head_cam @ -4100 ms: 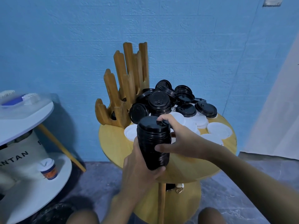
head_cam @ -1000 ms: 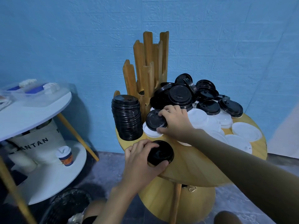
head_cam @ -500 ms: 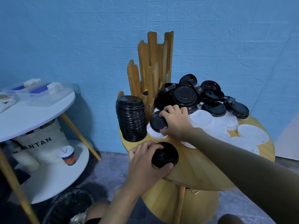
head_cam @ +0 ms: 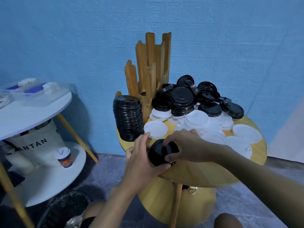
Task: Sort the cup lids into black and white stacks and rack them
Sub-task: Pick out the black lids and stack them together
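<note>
Near the front left edge of the round wooden table point(head_cam: 205, 171), my left hand point(head_cam: 139, 162) and my right hand point(head_cam: 185, 147) both grip a small set of black lids point(head_cam: 158, 153), the right hand pressing from above. A tall stack of black lids point(head_cam: 127, 117) stands at the table's left edge, beside the wooden rack point(head_cam: 148, 69). Behind the hands lies a loose pile of black lids point(head_cam: 182, 97) on top of scattered white lids point(head_cam: 197, 119). A single white lid point(head_cam: 155, 129) lies just behind my left fingers.
A white two-tier side table point(head_cam: 32, 109) stands to the left with a clear box on top and a lidded paper cup point(head_cam: 64, 157) and a printed bag below. A dark bin point(head_cam: 65, 209) sits on the floor near my knee. A blue wall is close behind.
My right hand lifted a black lid from the pile and brought it down onto the black lid held in my left hand. A white lid where it lay is now uncovered.
</note>
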`<state>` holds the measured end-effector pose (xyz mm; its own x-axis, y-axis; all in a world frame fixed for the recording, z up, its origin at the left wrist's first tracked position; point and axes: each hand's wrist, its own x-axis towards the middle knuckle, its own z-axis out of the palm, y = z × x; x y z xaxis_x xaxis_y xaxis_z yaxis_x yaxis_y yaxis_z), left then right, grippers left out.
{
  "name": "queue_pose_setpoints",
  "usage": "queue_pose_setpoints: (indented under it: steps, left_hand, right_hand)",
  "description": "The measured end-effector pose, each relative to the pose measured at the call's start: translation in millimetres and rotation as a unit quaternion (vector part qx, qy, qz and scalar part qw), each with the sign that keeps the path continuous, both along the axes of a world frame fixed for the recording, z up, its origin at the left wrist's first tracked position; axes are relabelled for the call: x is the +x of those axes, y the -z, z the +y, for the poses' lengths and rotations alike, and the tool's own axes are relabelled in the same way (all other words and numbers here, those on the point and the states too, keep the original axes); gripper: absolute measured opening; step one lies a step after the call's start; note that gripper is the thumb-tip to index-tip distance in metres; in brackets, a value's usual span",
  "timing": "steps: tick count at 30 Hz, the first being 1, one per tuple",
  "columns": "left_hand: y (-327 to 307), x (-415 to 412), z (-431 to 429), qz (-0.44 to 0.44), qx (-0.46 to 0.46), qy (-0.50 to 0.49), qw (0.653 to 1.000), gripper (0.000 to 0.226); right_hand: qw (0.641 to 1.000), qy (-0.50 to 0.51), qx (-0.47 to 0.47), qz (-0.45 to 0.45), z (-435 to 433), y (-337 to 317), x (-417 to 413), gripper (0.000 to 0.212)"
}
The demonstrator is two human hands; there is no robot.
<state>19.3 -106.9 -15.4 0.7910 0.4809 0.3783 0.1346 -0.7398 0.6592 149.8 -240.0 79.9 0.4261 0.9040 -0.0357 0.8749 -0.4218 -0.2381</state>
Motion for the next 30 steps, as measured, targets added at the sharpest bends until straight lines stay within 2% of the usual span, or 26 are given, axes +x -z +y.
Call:
queue_pose_setpoints:
  steps: [5, 9, 11, 13, 15, 17, 21, 27, 30]
  left_hand:
    - [-1, -4, 3, 0.033, -0.011, 0.016, 0.999, 0.085]
    - [1, -5, 3, 0.031, 0.036, 0.02, 0.999, 0.066]
    - [3, -4, 1, 0.016, 0.043, 0.015, 0.999, 0.065]
    - [2, -4, -1, 0.007, 0.045, 0.008, 0.999, 0.065]
    - [3, -3, -2, 0.009, 0.053, 0.005, 0.999, 0.065]
    - [4, -2, -2, 0.015, 0.066, 0.001, 0.998, 0.061]
    - [6, -1, -2, 0.022, 0.074, -0.007, 0.997, 0.058]
    - [6, 1, 0, 0.023, 0.069, -0.006, 0.997, 0.057]
    - [6, 1, 1, 0.024, 0.072, -0.006, 0.997, 0.057]
  right_hand:
    - [0.999, -0.015, -0.022, 0.027, 6, 2, -2, 0.036]
    - [0.998, -0.034, -0.031, 0.033, 4, 4, 3, 0.03]
    - [0.999, -0.028, 0.016, 0.009, 4, 1, 10, 0.028]
    - [0.992, 0.019, 0.109, -0.055, 7, -6, 26, 0.036]
    - [0.967, 0.078, 0.202, -0.132, 14, -19, 47, 0.04]
    - [0.945, 0.139, 0.244, -0.166, 22, -32, 69, 0.044]
    - [0.945, 0.176, 0.2, -0.191, 41, -44, 102, 0.06]
    - [0.952, 0.178, 0.115, -0.219, 58, -49, 124, 0.065]
    - [0.951, 0.18, 0.123, -0.219, 59, -49, 127, 0.063]
